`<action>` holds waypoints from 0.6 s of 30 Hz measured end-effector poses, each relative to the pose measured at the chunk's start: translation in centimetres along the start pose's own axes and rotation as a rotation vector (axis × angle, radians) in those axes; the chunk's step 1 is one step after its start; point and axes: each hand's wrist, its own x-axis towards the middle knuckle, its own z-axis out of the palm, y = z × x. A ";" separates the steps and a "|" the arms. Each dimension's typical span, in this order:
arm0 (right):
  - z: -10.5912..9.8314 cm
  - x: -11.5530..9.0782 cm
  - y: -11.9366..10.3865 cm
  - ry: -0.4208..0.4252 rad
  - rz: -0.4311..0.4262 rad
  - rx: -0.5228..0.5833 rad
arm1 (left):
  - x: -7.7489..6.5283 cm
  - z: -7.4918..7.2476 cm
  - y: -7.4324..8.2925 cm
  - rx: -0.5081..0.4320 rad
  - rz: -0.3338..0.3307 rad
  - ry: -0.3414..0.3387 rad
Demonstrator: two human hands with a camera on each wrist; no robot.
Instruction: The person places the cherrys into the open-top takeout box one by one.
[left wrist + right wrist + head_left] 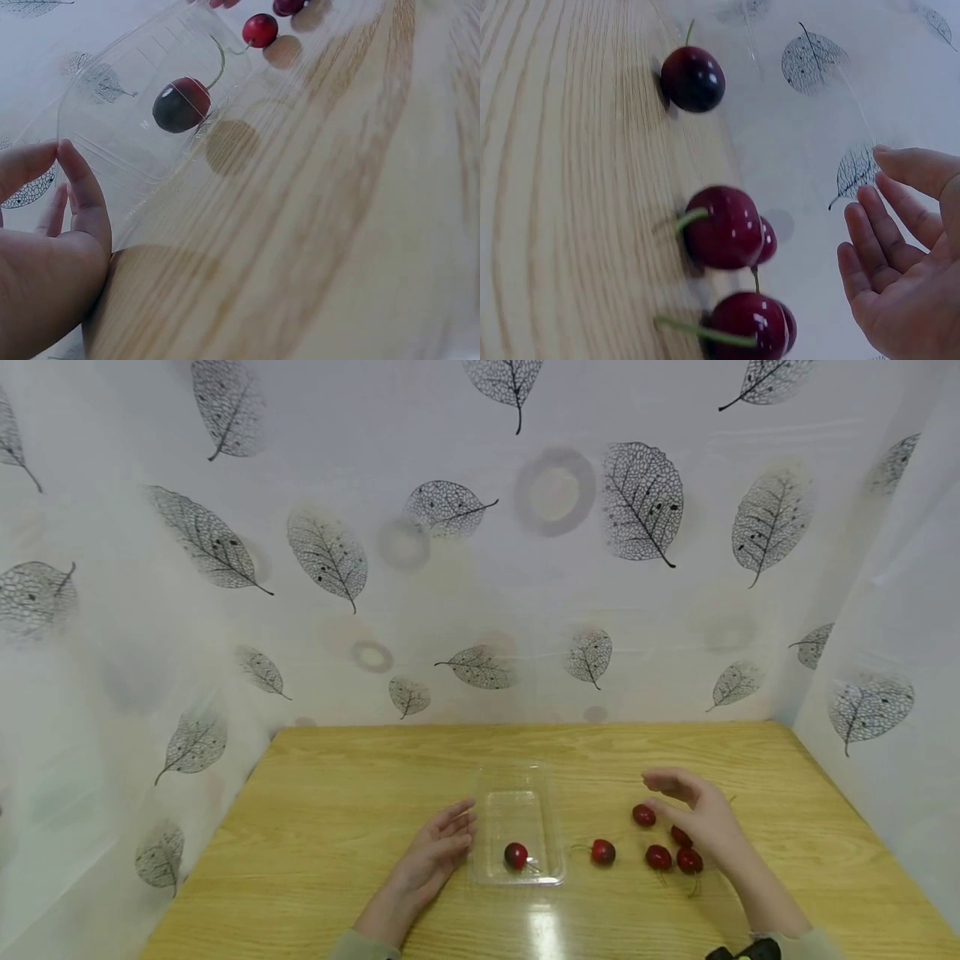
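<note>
A clear plastic container (557, 810) sits on the table with one dark red cherry (515, 856) in it, near its front end. My left hand (435, 856) is at the container's left side, fingertips at its rim, the fingers lightly bent. Several more cherries lie to the right, one cherry (603, 852) apart from the rest. Over the right group hovers my right hand (701, 814), thumb and fingers spread, holding nothing. Its thumb is nearest the rear cherry (643, 815). In the right wrist view a gap separates the hand (904, 255) from the stemmed cherries (724, 227).
The wooden table (360, 777) ends at a pale sheet (480, 602) with leaf prints, which rises at the back and both sides. A dark band (746, 950) shows at my right wrist.
</note>
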 end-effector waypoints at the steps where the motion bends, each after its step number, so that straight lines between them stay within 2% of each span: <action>1: -0.3 -0.1 0.1 0.009 0.001 0.000 | 0.0 0.0 0.0 0.000 0.000 -0.001; 13: -3.2 -1.1 1.6 0.073 0.069 -0.029 | 0.0 -0.2 -0.1 -0.003 0.005 -0.013; 18: -4.1 -1.6 2.5 0.103 0.071 -0.034 | 0.0 -0.2 -0.1 -0.006 0.002 -0.015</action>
